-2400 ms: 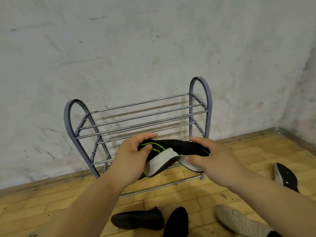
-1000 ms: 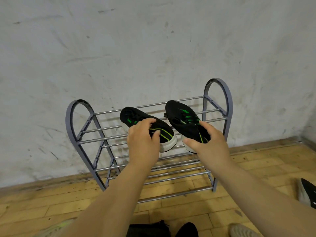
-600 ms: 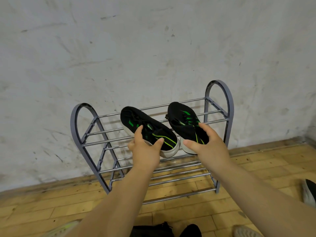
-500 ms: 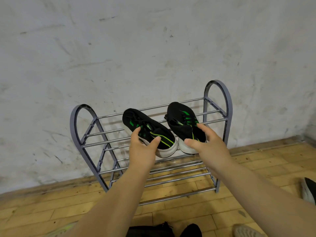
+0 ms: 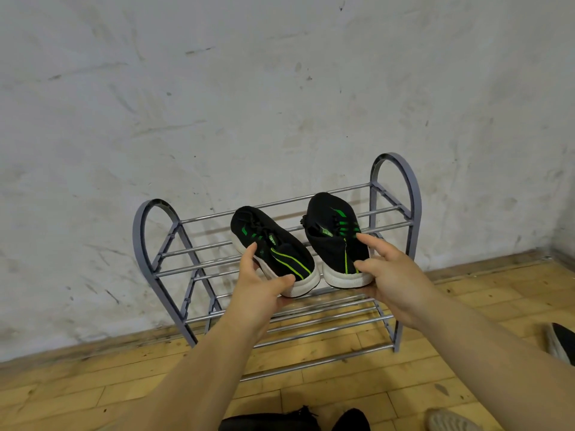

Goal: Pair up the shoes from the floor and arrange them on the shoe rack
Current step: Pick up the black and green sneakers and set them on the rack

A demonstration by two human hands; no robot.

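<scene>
Left hand: thumb and fingers loosely spread around the heel of the left sneaker, touching the white sole edge, grip not closed. Right hand: fingers part-open, fingertips on the heel and side of the right sneaker. Both are black with green stripes, side by side on the top tier of the shoe rack, toes toward the wall. Lower tiers hold nothing. More shoes on the wood floor: dark shoes at bottom edge, beige shoe, one black shoe at right.
</scene>
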